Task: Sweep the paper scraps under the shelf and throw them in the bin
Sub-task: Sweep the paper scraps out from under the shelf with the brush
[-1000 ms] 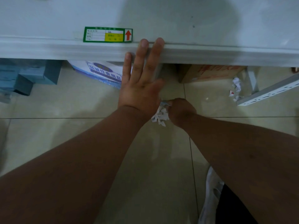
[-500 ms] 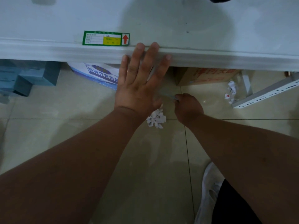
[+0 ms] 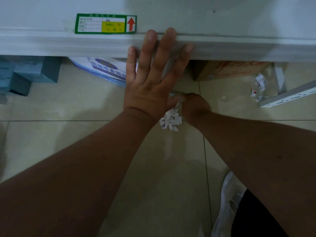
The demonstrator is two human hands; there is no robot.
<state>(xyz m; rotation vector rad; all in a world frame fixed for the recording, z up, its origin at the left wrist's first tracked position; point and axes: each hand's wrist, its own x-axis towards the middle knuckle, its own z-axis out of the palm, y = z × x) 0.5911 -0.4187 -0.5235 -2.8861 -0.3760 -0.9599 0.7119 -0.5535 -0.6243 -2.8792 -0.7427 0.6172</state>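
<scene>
A small heap of white paper scraps [image 3: 171,120] lies on the tiled floor just in front of the white shelf [image 3: 68,44]. My left hand [image 3: 150,82] is held flat with fingers spread, fingertips on the shelf's front edge. My right hand [image 3: 195,106] is a closed fist touching the heap's right side, gripping a thin grey stick-like object [image 3: 174,94] that pokes out to the left; most of it is hidden. More scraps [image 3: 259,83] lie under the shelf at the right.
Under the shelf stand blue boxes [image 3: 25,74], a white-and-blue carton [image 3: 106,69] and a cardboard box [image 3: 230,69]. A perforated metal rail [image 3: 290,96] lies on the floor at right. A green label [image 3: 105,23] is on the shelf. My white shoe [image 3: 229,202] is bottom right.
My right fist pulled a little away from the heap half a second ago and is back against it. My left hand's fingers have spread wider on the shelf edge.
</scene>
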